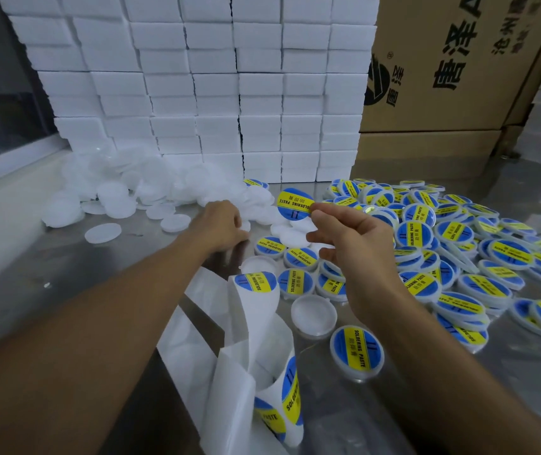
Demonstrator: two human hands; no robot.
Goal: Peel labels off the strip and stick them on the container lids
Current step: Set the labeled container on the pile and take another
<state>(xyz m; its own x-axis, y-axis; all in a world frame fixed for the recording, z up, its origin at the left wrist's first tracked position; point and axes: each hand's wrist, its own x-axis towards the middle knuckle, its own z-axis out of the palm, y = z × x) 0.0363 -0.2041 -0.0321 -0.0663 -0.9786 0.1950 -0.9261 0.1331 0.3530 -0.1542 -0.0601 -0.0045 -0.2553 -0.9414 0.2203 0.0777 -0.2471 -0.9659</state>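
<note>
My right hand (pixel 349 238) pinches a round blue and yellow label (pixel 295 204) by its edge and holds it in the air above the table. My left hand (pixel 220 224) reaches into the pile of plain white lids (pixel 121 198), fingers curled down among them; what they hold is hidden. The white backing strip (pixel 256 326) curls in front of me with several labels on it (pixel 256 281). Labelled lids (pixel 479 244) lie heaped on the right. Two unlabelled lids (pixel 313 313) lie near the strip.
A wall of white foam boxes (pixel 229 93) stands at the back, cardboard cartons (pixel 443 77) at the back right. The steel table (pixel 32 274) shows bare metal on the left. One labelled lid (pixel 357 351) lies alone near my right forearm.
</note>
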